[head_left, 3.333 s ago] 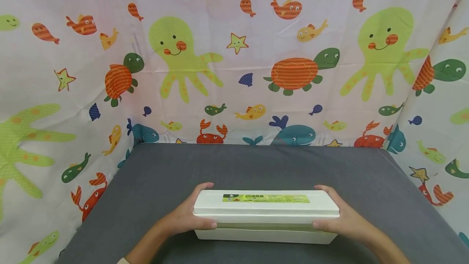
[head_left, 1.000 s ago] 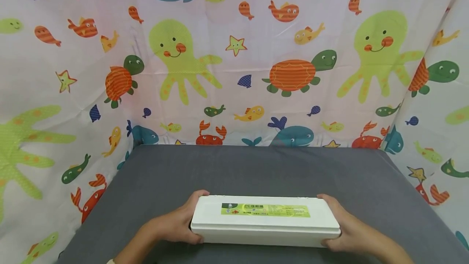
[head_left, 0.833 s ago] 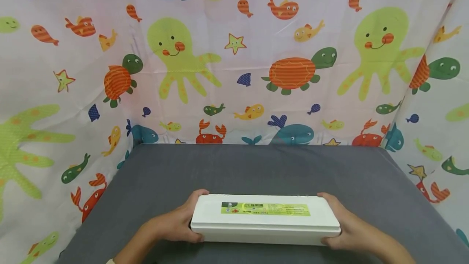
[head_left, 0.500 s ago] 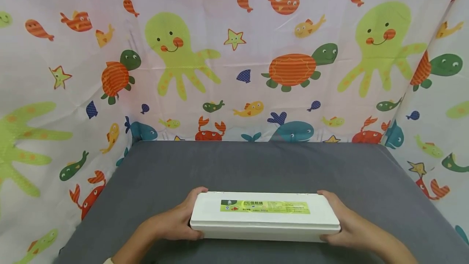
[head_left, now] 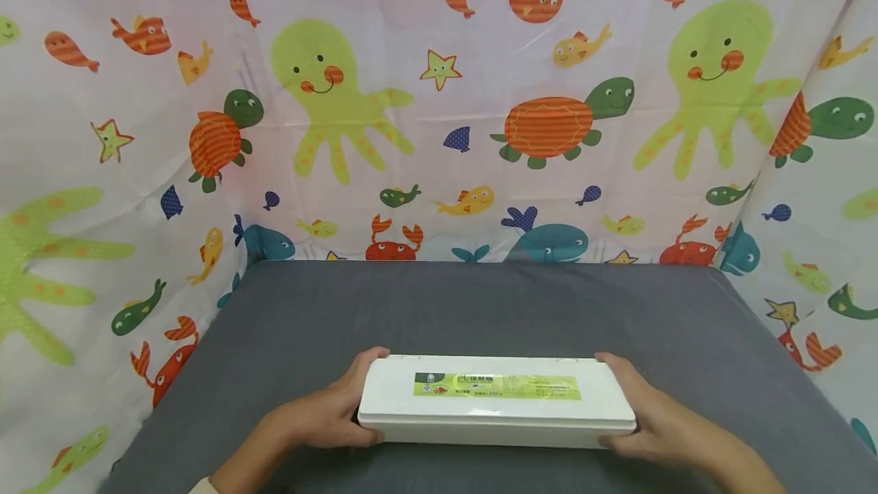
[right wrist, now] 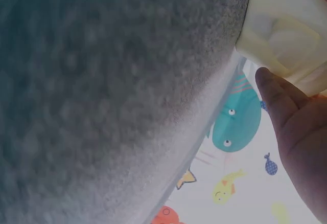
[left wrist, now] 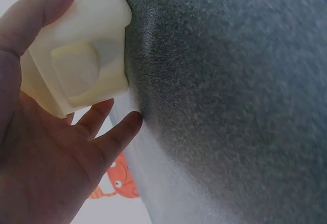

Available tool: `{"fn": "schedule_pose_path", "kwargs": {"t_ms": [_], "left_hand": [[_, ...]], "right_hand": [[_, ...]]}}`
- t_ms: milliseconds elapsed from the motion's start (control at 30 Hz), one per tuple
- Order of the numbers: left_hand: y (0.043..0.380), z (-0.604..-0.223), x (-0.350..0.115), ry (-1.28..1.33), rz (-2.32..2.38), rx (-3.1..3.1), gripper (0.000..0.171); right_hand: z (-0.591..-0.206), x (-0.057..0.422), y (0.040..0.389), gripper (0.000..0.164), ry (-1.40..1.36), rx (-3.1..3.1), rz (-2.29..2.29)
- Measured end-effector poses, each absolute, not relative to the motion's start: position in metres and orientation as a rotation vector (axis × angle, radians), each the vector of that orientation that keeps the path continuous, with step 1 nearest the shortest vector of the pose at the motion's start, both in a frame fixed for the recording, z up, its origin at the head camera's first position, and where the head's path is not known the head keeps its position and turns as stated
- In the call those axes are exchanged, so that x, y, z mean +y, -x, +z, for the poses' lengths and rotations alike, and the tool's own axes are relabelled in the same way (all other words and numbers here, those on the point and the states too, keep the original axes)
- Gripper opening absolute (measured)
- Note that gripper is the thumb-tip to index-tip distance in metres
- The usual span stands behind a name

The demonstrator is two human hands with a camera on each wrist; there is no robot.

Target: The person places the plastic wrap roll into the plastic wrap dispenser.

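Note:
A long white cling film box (head_left: 497,410) with a green and yellow label (head_left: 497,386) on its lid sits at the front of the grey table, lid down. At its left end my left hand (head_left: 336,408) grips it, thumb on the front side and fingers round the back corner. My right hand (head_left: 648,412) holds the opposite end the same way. In the left wrist view the box's end wall (left wrist: 76,65) shows a shallow rounded recess, with the fingers spread along its far edge. The right wrist view catches only part of the right hand (right wrist: 301,137) at the box's other end.
A grey cloth (head_left: 480,303) covers the table. Curtains printed with sea animals (head_left: 549,128) hang behind it and along both sides, meeting the table's back edge.
The gap under the front of the lid has closed, and both thumbs have moved lower on the box's front. Since then the hands have kept their hold, with only a slight view shift.

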State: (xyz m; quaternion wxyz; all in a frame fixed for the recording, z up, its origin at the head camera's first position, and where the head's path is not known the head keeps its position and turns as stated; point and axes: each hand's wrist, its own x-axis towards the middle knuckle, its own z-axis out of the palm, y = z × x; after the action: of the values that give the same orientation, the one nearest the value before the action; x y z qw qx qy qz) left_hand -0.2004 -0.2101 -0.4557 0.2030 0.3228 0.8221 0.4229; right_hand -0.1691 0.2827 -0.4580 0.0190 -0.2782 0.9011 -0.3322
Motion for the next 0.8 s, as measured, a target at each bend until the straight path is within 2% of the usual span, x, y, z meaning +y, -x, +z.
{"fn": "schedule_pose_path", "kwargs": {"t_ms": [533, 800], "left_hand": [[0.2004, -0.4636, -0.2086, -0.907, 1.223, 2.315, 0.104], [0.1993, -0.4611, -0.2077, -0.867, 1.269, 2.296, 0.104]], "right_hand": [[-0.4636, 0.2820, 0.1669, 0.112, 0.859, 2.877, -1.005], [-0.4646, 0.2795, 0.1690, 0.109, 0.912, 2.918, -1.017]]}}
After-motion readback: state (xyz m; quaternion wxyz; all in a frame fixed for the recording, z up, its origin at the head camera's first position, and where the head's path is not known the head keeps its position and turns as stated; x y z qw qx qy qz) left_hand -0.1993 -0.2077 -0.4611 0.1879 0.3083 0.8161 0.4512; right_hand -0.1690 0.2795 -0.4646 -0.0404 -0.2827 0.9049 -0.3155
